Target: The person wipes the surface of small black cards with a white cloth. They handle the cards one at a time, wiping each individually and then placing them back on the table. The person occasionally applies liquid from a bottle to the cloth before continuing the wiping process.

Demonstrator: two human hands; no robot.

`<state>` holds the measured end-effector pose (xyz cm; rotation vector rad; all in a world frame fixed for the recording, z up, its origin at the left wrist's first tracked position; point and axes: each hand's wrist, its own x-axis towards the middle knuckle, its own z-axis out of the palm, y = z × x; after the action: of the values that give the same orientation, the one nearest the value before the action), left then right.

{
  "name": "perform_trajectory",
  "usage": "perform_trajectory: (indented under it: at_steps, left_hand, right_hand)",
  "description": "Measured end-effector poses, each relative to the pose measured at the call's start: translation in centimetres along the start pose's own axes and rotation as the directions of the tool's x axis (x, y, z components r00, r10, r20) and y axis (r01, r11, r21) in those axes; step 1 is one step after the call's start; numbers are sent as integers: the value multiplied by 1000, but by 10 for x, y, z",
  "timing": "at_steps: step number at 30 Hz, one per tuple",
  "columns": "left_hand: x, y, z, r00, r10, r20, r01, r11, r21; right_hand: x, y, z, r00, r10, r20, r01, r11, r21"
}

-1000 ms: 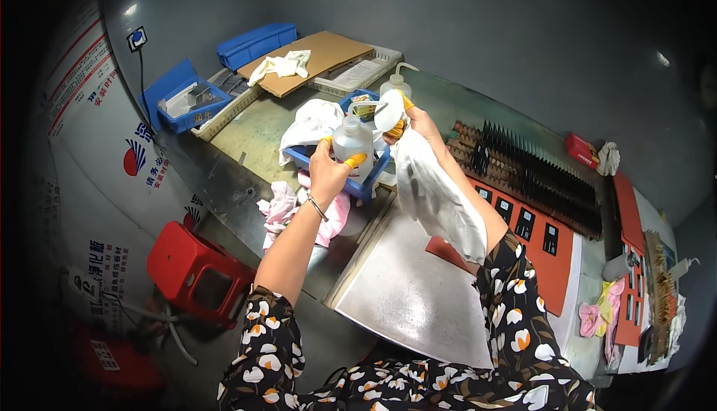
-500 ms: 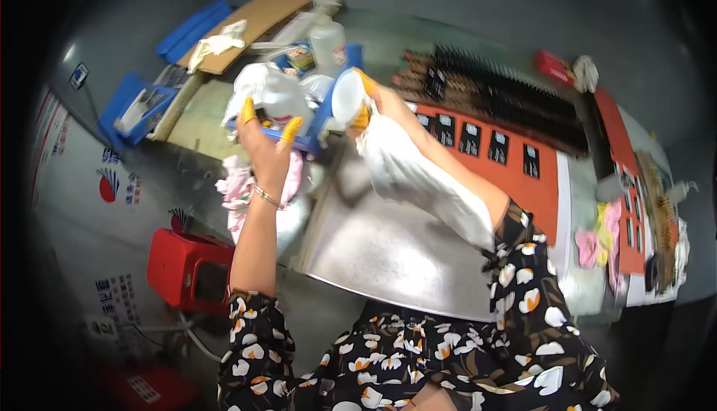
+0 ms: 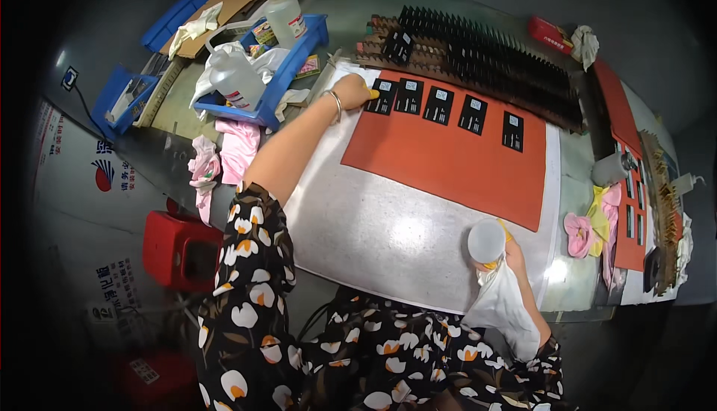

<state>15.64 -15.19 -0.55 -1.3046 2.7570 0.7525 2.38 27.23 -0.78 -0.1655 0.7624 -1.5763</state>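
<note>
My left hand (image 3: 352, 93), with yellow finger covers, reaches to the far left of the orange mat (image 3: 418, 157). Its fingers close at the left edge of the leftmost black plate (image 3: 382, 97), which lies in a row of several such plates with small white labels. Near the table's front edge, my right hand (image 3: 517, 261) grips a round, whitish, cup-like object (image 3: 487, 240), its pale face turned up. A white cloth (image 3: 502, 303) hangs from that hand over my wrist, hiding part of the fingers.
Behind the mat stand brown slotted racks (image 3: 515, 75) holding many dark plates. A blue tray (image 3: 299, 60) with two clear bottles sits at the left, pink cloths (image 3: 237, 146) beside it. At the right are a grey container (image 3: 612, 168) and coloured cloths. A red stool (image 3: 179, 250) stands lower left.
My left hand has gone from beside the bottle in the blue tray to the leftmost black plate. My right hand has swung from the tray to the near right, carrying the cup-like object and cloth.
</note>
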Motion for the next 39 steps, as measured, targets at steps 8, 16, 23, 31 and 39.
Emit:
perform_trajectory:
  at_steps: [8, 16, 23, 31, 39]
  left_hand:
    - [-80, 6, -8, 988, 36, 148, 132, 285, -949]
    - [-240, 108, 79, 971, 148, 185, 208, -155, -966]
    - [-257, 97, 26, 995, 53, 86, 33, 631, -775]
    - [-225, 65, 30, 992, 107, 61, -122, 913, 389]
    - [-32, 120, 15, 923, -333, -195, 357, 928, 105]
  right_hand:
    - [0, 6, 2, 850, -527, -5, 387, 631, -672]
    - [16, 50, 69, 480, -769, 421, 597, -66, -800]
    - [-29, 58, 90, 648, -591, 480, 663, 129, -737]
    - [-60, 4, 26, 815, -577, 63, 404, 487, -775]
    - [-50, -5, -12, 832, -553, -43, 355, 590, -725]
